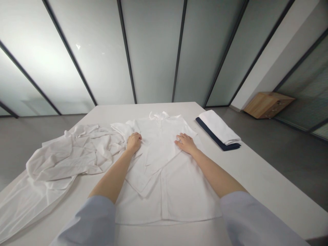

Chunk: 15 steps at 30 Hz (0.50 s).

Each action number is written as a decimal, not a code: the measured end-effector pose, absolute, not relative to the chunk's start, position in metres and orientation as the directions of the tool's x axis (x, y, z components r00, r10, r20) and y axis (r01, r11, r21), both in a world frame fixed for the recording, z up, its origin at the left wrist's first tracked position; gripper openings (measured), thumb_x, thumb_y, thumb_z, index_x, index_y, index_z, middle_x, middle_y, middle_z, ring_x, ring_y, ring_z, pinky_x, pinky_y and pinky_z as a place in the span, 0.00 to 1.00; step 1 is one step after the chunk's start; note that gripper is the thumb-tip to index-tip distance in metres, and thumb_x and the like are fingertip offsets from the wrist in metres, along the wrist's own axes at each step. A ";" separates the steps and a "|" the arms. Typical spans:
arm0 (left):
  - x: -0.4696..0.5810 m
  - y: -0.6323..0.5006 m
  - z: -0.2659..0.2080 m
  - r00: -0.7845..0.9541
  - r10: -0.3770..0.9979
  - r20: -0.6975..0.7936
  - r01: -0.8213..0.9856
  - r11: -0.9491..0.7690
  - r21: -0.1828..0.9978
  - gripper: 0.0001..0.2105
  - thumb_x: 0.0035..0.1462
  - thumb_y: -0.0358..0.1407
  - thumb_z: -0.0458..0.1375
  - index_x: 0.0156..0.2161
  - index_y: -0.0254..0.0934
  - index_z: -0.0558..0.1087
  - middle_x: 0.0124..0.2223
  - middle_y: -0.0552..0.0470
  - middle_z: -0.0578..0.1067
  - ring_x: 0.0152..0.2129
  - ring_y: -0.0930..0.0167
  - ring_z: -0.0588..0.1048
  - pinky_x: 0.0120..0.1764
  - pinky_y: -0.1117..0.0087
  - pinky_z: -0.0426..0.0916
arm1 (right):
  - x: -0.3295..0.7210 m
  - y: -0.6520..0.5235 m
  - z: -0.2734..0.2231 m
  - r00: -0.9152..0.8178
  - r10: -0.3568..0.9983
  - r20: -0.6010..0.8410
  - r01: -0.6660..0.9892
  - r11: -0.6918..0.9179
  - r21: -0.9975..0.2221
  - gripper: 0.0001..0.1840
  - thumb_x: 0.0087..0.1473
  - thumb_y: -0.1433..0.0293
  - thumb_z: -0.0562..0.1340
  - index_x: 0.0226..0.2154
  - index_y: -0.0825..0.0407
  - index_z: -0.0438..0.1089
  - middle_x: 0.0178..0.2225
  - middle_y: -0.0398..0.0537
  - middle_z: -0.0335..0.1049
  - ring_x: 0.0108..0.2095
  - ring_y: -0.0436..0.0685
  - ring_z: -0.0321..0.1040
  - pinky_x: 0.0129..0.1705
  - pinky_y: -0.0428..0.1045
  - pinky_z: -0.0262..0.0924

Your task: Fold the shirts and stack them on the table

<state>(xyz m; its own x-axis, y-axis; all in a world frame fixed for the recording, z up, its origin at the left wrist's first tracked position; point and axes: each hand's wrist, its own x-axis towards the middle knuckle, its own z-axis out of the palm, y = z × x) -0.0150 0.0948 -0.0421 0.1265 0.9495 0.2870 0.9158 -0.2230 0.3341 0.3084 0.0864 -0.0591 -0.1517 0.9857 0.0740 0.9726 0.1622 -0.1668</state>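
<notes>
A white shirt (pixel 189 194) is spread out in front of me, its collar at the far end and its hem towards me. One sleeve lies folded across the front, its end slanting over the middle. My left hand (pixel 134 141) is closed on the cloth near the shirt's left side, fingers curled; the fingertips are partly hidden. Resting on the right side of the chest is my right hand (pixel 187 143), with its fingers spread and nothing held in them.
Crumpled white cloth (pixel 77 150) is heaped at the left and trails over the table (pixel 258 191). On the right edge, a folded white cloth (pixel 219 126) lies on a folded navy one (pixel 230 147). A wooden cabinet (pixel 266 104) stands beyond, by frosted glass panels (pixel 153 51).
</notes>
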 end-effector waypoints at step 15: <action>-0.005 0.095 -0.039 -0.448 0.817 0.363 0.456 -0.140 0.879 0.11 0.47 0.29 0.45 0.27 0.39 0.69 0.26 0.55 0.72 0.28 0.70 0.72 0.34 0.71 0.65 | 0.291 0.075 -0.047 -0.364 0.883 0.297 0.883 0.428 -0.191 0.17 0.59 0.64 0.55 0.47 0.53 0.72 0.51 0.55 0.70 0.53 0.62 0.63 0.56 0.55 0.51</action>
<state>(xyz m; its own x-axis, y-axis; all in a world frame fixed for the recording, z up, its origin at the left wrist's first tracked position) -0.0054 0.0947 -0.0387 -0.4479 0.8171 0.3629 0.4558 -0.1405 0.8789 0.2905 0.0752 -0.0466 -0.3641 0.8829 0.2967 0.8831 0.4284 -0.1912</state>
